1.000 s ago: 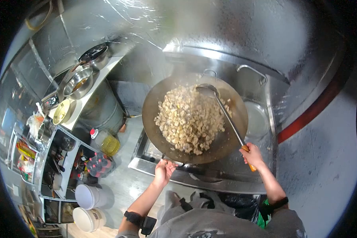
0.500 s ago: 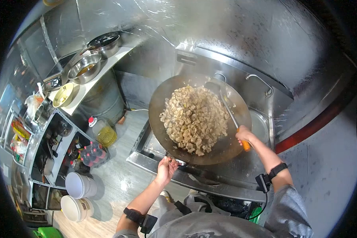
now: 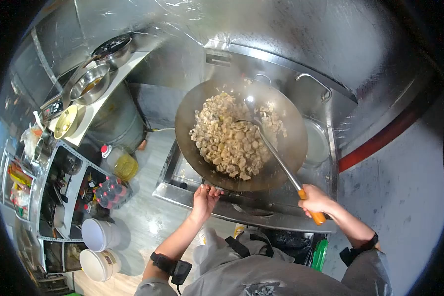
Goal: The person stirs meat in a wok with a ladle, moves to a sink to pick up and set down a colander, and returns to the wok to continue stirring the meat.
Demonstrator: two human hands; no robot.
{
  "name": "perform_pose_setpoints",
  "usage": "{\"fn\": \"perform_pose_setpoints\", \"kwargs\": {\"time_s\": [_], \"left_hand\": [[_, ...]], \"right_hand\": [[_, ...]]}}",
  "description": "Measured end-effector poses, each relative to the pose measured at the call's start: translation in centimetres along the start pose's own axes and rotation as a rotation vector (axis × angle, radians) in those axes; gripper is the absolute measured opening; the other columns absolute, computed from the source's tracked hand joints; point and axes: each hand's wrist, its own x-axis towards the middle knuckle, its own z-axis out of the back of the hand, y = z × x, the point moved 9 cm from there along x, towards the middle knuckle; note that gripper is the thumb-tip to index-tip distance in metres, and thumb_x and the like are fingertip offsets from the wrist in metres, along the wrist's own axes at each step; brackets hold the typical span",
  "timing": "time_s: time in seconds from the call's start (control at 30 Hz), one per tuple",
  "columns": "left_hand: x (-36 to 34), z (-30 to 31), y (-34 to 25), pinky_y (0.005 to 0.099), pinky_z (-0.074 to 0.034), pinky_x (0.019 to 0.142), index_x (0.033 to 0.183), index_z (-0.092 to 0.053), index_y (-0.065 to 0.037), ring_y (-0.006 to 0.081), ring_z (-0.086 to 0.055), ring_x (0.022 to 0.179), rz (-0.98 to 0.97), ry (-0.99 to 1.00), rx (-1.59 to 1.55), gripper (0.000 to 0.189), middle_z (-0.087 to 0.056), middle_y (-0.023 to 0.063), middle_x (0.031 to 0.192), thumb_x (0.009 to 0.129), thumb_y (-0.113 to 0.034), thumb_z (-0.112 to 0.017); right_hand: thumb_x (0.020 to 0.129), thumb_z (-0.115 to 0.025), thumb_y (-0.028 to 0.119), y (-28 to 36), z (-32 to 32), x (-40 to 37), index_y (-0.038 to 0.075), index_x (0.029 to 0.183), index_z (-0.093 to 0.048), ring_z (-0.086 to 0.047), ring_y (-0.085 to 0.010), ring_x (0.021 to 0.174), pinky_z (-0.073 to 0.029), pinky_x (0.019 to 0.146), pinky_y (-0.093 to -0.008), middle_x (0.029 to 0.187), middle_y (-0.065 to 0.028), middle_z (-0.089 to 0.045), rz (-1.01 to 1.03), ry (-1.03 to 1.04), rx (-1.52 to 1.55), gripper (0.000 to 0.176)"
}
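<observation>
My right hand (image 3: 316, 203) is wrapped round the orange handle of a long metal wok spatula (image 3: 282, 165). Its head is partly buried in chopped, pale brown pieces of food (image 3: 227, 140), perhaps meat. These lie heaped in a large wok (image 3: 293, 140), mostly toward its left, with bare metal showing at the right. Faint steam rises at the back. At the stove's front edge, just below the wok's rim, my left hand (image 3: 205, 201) has its fingers bent around something small that I cannot make out.
The wok sits on a steel stove (image 3: 175, 197) with a curved tap (image 3: 316, 79) behind. A water basin (image 3: 316, 143) is at right. On the left shelf are a steel bowl (image 3: 91, 91) and a yellow bowl (image 3: 65, 123). An oil jug (image 3: 123, 165) and white buckets (image 3: 98, 264) stand on the floor.
My right hand has drawn the spatula back and down toward me, its head moving from the wok's far side into the food. A gap has opened in the heap. My left hand stays at the stove's edge.
</observation>
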Motion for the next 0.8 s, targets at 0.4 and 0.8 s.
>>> {"fn": "perform_pose_setpoints", "kwargs": {"time_s": [0.4, 0.8], "left_hand": [[0.1, 0.7, 0.1, 0.0406, -0.039, 0.083, 0.079, -0.040, -0.009, 0.0185, -0.045, 0.069, 0.036, 0.077, 0.015, 0.022, -0.039, 0.0026, 0.065, 0.091, -0.026, -0.034], [-0.4, 0.3, -0.3, 0.0361, -0.041, 0.080, 0.079, -0.039, -0.010, 0.0189, -0.048, 0.072, 0.121, 0.031, 0.078, 0.023, -0.040, 0.0027, 0.068, 0.093, -0.027, -0.030]], "right_hand": [[0.062, -0.057, 0.002, 8.9, 5.1, -15.4, -0.003, 0.087, -0.048, -0.056, -0.0371, 0.068, -0.044, 0.062, -0.0391, 0.070, -0.0215, -0.056, 0.255, -0.340, -0.717, 0.027], [0.062, -0.056, 0.003, 7.8, 2.7, -22.7, -0.001, 0.075, -0.048, -0.055, -0.0319, 0.055, -0.043, 0.054, -0.0375, 0.056, -0.0168, -0.052, -0.098, -0.356, -0.938, 0.016]]}}
